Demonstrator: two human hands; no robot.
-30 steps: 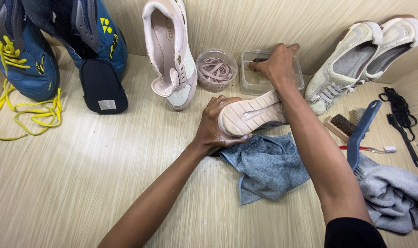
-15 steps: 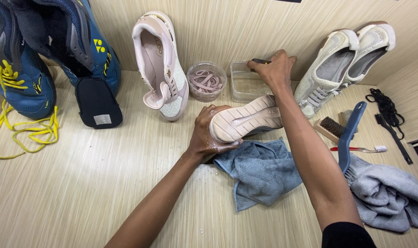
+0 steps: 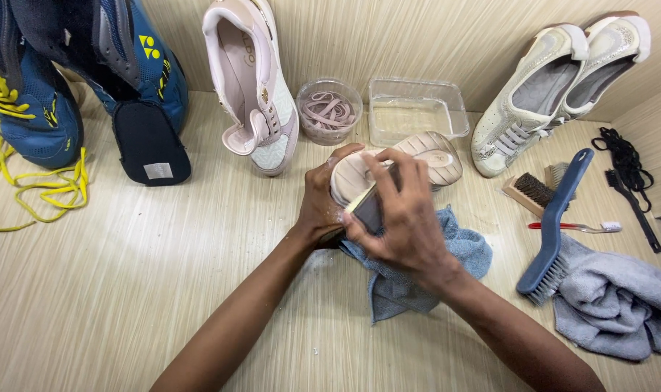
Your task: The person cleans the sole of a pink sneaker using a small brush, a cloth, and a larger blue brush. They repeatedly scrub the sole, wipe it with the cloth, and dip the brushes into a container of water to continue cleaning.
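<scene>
On a pale wood-grain floor (image 3: 127, 290) against a matching wall, five shoes stand, the left hand (image 3: 322, 203) clasping a sixth, pink shoe (image 3: 425, 156) at centre, the right hand (image 3: 399, 218) pinching a small brush (image 3: 367, 207)

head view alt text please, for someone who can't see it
Left hand holds a pale shoe sole-up over a blue cloth while the right hand presses a small brush against the sole. Other shoes, brushes and tubs sit around.

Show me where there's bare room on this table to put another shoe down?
The widest bare patch is at the near left, between the yellow laces and the left hand. A smaller one lies near, between the blue cloth and grey towel. The back row and the brushes on the right are crowded.
</scene>
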